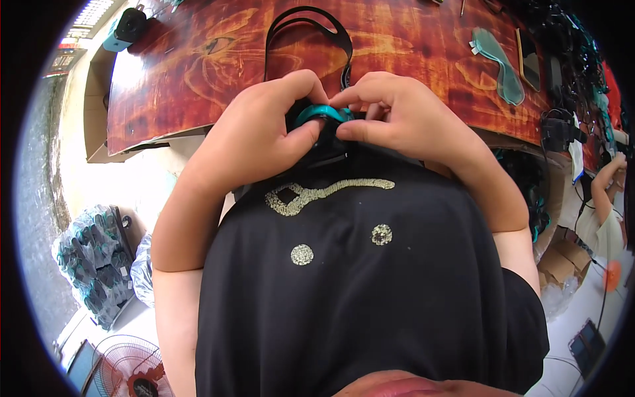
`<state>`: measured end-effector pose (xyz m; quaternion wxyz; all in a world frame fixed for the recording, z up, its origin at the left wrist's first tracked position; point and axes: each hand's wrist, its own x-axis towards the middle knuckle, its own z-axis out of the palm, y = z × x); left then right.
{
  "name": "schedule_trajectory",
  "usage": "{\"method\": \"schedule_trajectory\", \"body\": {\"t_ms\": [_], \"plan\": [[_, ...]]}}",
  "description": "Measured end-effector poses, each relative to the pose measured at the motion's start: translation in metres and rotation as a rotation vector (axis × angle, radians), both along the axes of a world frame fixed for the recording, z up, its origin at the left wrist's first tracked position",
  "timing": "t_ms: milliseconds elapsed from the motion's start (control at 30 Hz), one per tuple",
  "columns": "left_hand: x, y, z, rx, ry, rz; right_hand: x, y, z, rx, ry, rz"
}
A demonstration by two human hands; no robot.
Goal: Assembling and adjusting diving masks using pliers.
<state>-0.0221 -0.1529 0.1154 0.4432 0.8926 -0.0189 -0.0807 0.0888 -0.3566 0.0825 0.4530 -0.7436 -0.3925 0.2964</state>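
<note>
At the near edge of the table, close against my black shirt, I hold what looks like a diving mask with a teal rim (320, 110) and a black body. Its black strap (351, 49) loops away from me over the tabletop and splits into two bands at the far end. My left hand (261, 126) is closed around the left side of the mask, thumb on the near side and fingers curled behind. With thumb and index finger, my right hand (400, 112) pinches the right end of the teal rim. Most of the black body is hidden by my hands.
The glossy reddish wooden table (218, 59) spans the front. A translucent teal piece (501, 69) lies on its right. Bagged teal-and-black goods (99, 264) stand at left, above a fan (132, 370). Another person's arm (603, 185) shows at far right.
</note>
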Motion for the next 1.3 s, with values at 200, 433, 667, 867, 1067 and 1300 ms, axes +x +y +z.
{"method": "schedule_trajectory", "body": {"t_ms": [200,433,667,867,1067,1300], "plan": [[0.000,-0.003,-0.004,0.189,-0.083,-0.058,0.004,0.012,0.002,-0.045,0.000,0.122],[0.009,0.025,0.004,-0.150,0.086,-0.248,0.002,0.013,0.008,-0.021,-0.056,0.118],[0.000,0.002,-0.004,0.162,-0.052,-0.033,-0.002,0.012,0.007,-0.007,-0.223,0.141],[-0.001,-0.006,-0.003,0.134,-0.150,-0.009,0.000,0.004,-0.009,0.166,-0.306,0.101],[-0.006,-0.018,0.003,0.359,-0.098,0.029,0.084,0.014,-0.001,0.026,-0.725,0.297],[0.002,-0.030,0.004,0.326,-0.119,0.094,0.271,0.006,-0.003,-0.697,-0.743,0.076]]}}
